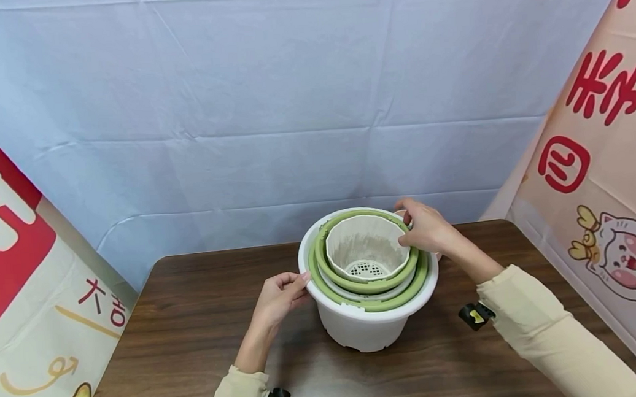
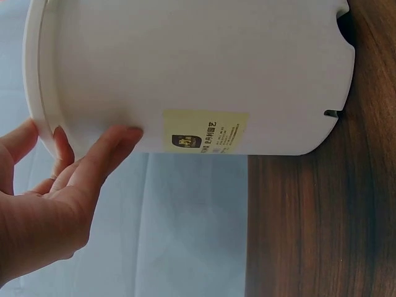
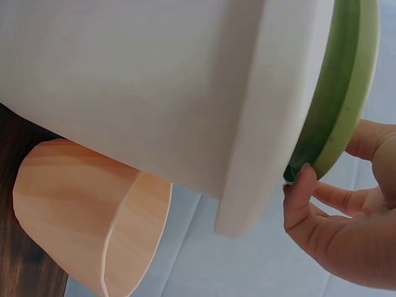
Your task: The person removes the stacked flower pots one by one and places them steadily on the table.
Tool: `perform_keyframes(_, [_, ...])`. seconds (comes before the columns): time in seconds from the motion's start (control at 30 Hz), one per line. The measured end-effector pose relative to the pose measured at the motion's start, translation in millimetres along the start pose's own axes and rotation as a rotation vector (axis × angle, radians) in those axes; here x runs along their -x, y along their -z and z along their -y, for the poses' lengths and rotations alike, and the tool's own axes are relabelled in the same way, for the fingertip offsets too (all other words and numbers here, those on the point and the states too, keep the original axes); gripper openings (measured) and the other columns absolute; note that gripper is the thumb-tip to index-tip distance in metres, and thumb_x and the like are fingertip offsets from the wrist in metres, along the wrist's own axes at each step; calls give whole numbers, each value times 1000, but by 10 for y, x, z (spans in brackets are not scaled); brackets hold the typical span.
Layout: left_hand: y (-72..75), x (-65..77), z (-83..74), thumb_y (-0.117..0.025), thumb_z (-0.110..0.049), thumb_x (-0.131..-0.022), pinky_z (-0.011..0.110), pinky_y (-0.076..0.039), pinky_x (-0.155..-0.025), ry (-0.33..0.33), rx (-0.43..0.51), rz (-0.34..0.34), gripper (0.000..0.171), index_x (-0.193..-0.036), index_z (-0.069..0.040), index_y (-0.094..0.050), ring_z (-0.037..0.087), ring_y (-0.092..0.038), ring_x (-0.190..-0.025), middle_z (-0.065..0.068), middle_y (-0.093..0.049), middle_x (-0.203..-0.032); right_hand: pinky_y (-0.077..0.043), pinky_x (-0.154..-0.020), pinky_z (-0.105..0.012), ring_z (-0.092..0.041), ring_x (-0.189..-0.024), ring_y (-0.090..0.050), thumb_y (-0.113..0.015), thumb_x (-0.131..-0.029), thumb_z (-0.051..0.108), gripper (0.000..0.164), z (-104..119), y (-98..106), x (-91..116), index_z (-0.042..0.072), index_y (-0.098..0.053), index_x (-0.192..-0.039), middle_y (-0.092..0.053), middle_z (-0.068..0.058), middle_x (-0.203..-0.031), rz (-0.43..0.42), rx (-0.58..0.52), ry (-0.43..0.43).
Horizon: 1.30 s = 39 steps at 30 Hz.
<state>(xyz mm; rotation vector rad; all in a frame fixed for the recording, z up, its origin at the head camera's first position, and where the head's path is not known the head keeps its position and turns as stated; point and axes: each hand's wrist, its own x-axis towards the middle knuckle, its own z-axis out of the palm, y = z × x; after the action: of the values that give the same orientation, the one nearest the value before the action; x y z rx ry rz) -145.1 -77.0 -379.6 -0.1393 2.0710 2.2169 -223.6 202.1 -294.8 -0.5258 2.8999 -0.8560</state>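
A large white flowerpot (image 1: pixel 360 329) stands upright on the table, with smaller pots nested inside it. Two of these show green rims, an outer green rim (image 1: pixel 385 306) and a higher inner green rim (image 1: pixel 374 287). Innermost sits a fluted off-white pot (image 1: pixel 362 237) with a perforated bottom and greyish stains. My left hand (image 1: pixel 279 299) pinches the large pot's rim at its left side; the left wrist view shows a yellow label (image 2: pixel 210 133) on the pot wall. On the other side, my right hand (image 1: pixel 426 226) pinches a green rim, thumb and fingers astride it.
A peach-coloured pot (image 3: pixel 74 198) stands behind the large pot on the right, mostly hidden in the head view. The dark wooden table (image 1: pixel 195 342) ends at a pale blue cloth backdrop (image 1: pixel 269 134). Printed cloths (image 1: pixel 614 159) hang at both sides.
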Motion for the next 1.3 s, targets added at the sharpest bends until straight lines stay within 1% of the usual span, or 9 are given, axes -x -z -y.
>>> perform_keyframes(0.3, [2, -5, 6, -61, -13, -89, 32, -53, -76, 1, 5, 3, 28, -101, 11, -57, 17, -64, -83, 11, -64, -86, -44, -70, -40, -28, -81, -50, -64, -74, 4, 56, -19, 10, 4, -5, -42, -125, -52, -18, -95, -7, -4, 15])
perform_keyframes(0.77, [3, -15, 11, -61, -13, -89, 34, -53, -78, 8, 18, 7, 27, -101, 12, -58, 17, -64, -83, 11, -64, -86, -46, -67, -35, -26, -84, -52, -62, -78, 6, 51, -17, 46, 8, -4, -42, -124, -51, -16, -100, 10, -31, -5])
perform_keyframes(1.0, [1, -24, 12, -61, -13, -89, 33, -53, -76, 3, 3, 6, 28, -101, 11, -58, 17, -63, -83, 11, -63, -87, -45, -69, -37, -27, -84, -52, -62, -78, 6, 51, -20, 48, -3, -4, -43, -123, -51, -17, -101, 0, -25, 6])
perform_keyframes(1.3, [4, -29, 26, -60, -13, -89, 34, -53, -76, -2, 0, 7, 27, -101, 12, -58, 16, -63, -82, 11, -63, -87, -43, -68, -37, -26, -82, -50, -63, -78, 6, 49, -4, 46, 3, -5, -44, -122, -49, -15, -97, -13, -23, 23])
